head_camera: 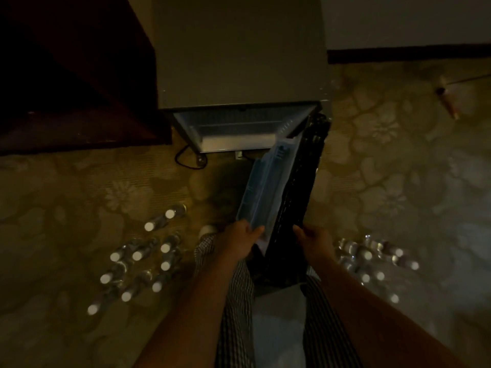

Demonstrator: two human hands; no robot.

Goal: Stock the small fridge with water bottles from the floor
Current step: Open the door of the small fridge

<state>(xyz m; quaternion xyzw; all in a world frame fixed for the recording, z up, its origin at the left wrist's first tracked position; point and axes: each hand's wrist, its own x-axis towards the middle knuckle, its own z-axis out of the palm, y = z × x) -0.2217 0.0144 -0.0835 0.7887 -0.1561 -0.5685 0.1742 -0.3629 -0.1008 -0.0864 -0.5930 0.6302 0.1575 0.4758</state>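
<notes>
**Fridge door open, bottles still all over the floor**

So we're looking straight down at the small fridge (240,53) with its door (297,181) swung wide open toward us. Our left hand (239,241) has its grip wrapped around the near end of the clear door shelf (265,187), and our right hand (316,241) is clenched on the outer edge of the door just beside it. Inside the fridge looks pale and bare from what we can see, though it's pretty dim.

The water bottles (140,257) sit in a loose bunch on the patterned carpet (398,160) to our left, white caps facing up at us. A second bunch (372,261) lies on our right, blurrier. A dark cable (186,160) loops by the fridge's foot, next to a dark wooden cabinet (79,83).
</notes>
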